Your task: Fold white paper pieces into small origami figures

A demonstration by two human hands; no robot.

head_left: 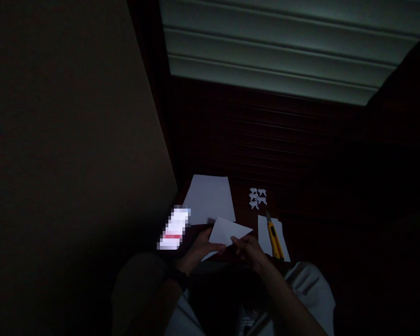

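Note:
A white sheet of paper [227,229], partly folded with a pointed corner to the right, is held up between my two hands near the table's front edge. My left hand [202,246] grips its left side, thumb lying over the lower edge. With thumb and fingers closed, my right hand [248,247] pinches the lower right edge. Just right of that hand, a yellow utility knife [274,240] lies with its blade end pointing away, on top of smaller white paper [262,232]. The fingers beneath the folded sheet are hidden.
A larger white sheet [210,198] lies flat at the back left of the small dark table. Several small folded paper pieces [257,198] are grouped at the back right. A bright, pixelated screen [175,228] is at the left edge. Beyond stands a dark slatted surface [266,135]; the room is dim.

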